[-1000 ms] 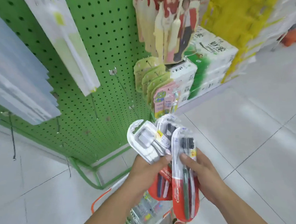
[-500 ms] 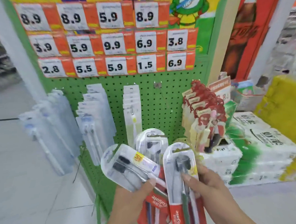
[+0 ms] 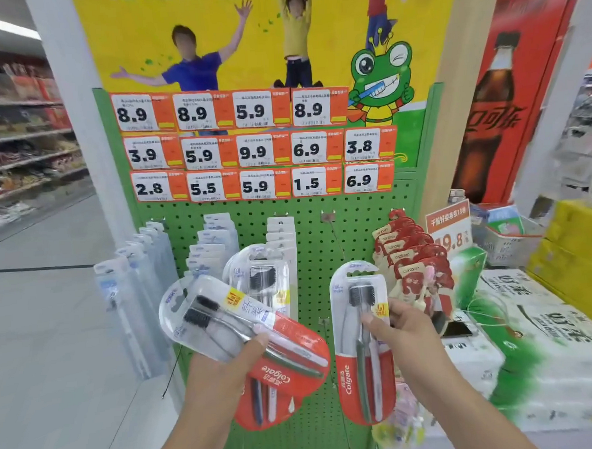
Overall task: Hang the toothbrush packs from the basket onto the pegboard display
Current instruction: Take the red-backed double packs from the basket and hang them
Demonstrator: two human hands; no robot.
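Toothbrush packs [image 3: 245, 330] in both hands [image 3: 223, 369]

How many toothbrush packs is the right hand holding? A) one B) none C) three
A: the right hand grips a single upright toothbrush pack, while the other packs sit in the left hand.

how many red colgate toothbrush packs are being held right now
3 visible. The left hand holds two: a tilted pack in front and an upright pack behind it. The right hand holds one upright pack. More may be hidden behind these.
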